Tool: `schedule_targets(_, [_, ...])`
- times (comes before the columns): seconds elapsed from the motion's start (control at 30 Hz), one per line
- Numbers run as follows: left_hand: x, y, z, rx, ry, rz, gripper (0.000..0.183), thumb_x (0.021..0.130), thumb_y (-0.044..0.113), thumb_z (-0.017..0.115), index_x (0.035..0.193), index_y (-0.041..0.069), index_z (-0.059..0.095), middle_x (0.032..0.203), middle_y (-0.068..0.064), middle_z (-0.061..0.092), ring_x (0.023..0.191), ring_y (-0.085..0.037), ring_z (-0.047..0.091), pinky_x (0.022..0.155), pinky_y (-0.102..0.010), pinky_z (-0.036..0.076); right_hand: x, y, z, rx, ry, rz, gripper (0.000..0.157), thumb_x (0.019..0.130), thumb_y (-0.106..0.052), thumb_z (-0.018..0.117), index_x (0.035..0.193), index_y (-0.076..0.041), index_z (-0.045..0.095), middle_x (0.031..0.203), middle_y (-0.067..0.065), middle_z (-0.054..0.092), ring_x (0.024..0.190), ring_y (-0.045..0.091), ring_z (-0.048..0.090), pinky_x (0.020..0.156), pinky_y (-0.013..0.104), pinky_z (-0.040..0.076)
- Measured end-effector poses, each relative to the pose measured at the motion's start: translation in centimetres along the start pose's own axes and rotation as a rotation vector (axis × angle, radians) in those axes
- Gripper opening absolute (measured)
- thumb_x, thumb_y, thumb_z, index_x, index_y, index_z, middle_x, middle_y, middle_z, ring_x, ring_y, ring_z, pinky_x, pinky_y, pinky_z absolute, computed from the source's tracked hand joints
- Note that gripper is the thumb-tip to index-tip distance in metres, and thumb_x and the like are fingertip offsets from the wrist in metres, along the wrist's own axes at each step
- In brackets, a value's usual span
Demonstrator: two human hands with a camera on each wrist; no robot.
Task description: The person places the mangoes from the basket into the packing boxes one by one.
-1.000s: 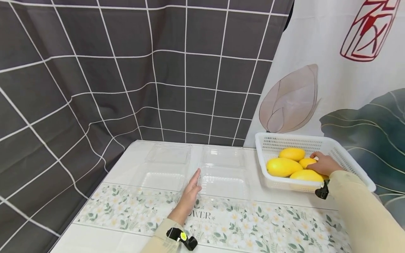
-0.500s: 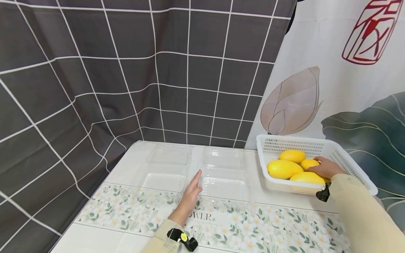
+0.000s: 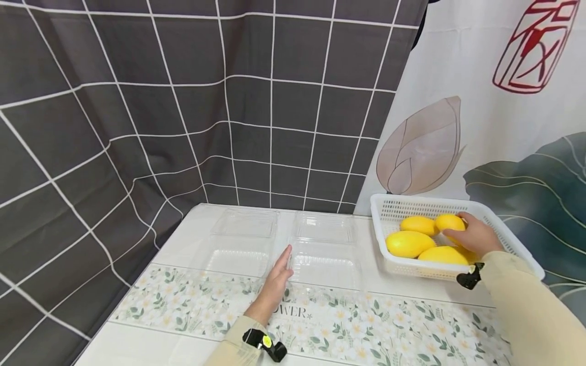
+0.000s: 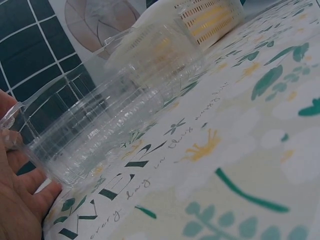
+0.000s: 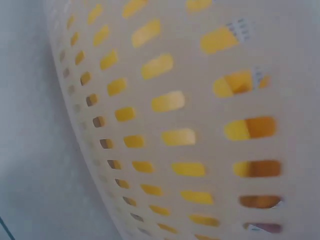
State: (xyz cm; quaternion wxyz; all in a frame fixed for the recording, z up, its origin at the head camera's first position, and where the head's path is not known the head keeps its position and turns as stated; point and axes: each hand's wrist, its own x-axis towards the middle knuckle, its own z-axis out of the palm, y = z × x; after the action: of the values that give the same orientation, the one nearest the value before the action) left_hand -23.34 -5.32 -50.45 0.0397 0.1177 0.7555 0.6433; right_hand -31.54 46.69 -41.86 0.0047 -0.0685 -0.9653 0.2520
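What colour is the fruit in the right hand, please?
The fruit is yellow, clearest in the head view.

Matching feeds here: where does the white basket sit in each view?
Head: white basket, lower right.
Left wrist: white basket at the top, partly behind a clear container.
Right wrist: white basket close up, filling most of the picture.
Shared landmark: yellow fruit, inside it in head, through slots in both wrist views.

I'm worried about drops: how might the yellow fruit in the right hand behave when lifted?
The yellow fruit may slip from the right hand: its skin looks smooth. Being rounded, it could roll if released. It's probably firm, showing no dents.
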Motion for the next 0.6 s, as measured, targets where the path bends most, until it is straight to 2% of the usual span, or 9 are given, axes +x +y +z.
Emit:
schedule_targets(0.07, [0.0,0.1,0.0,0.003,0.001,0.002,0.058,0.095,0.011,0.034,0.148,0.027,0.015,0.151,0.012,0.010,0.137,-0.007,0.006,0.111,-0.038,0.006,-0.5,-0.6,-0.3,-0.015,0.029,-0.016,0.099,0.079,-0.061,0.057,0.142,0.005,0.018,0.126,0.035,0.037,0.093,0.045,0.044,0.084,0.063,0.040])
schedule_targets(0.17, [-0.6,1.5,-0.1,0.000,-0.016,0.001,0.058,0.095,0.008,0.033,0.148,0.022,0.014,0.153,0.007,0.008,0.138,-0.011,0.005,0.111,-0.039,0.006,-1.2,-1.5,-1.0,-0.046,0.067,-0.041,0.099,0.080,-0.063,0.054,0.142,0.004,0.017,0.126,0.036,0.036,0.095,0.047,0.042,0.085,0.067,0.036])
schedule_targets(0.3, [-1.3,3.4,-0.2,-0.011,-0.039,0.009,0.057,0.095,0.004,0.032,0.148,0.016,0.013,0.153,-0.003,0.007,0.139,-0.018,0.005,0.111,-0.042,0.006,-1.8,-2.4,-1.9,-0.059,0.096,-0.079,0.099,0.080,-0.064,0.053,0.143,0.003,0.017,0.126,0.035,0.037,0.096,0.047,0.043,0.085,0.067,0.037])
schedule_targets(0.6, [-1.4,3.6,-0.4,0.001,-0.031,0.013,0.056,0.096,0.006,0.033,0.148,0.016,0.014,0.153,-0.003,0.008,0.139,-0.019,0.006,0.111,-0.042,0.006,-2.6,-6.8,-3.0,-0.021,0.060,-0.135,0.097,0.079,-0.066,0.051,0.141,0.003,0.023,0.123,0.032,0.040,0.096,0.044,0.045,0.086,0.062,0.041])
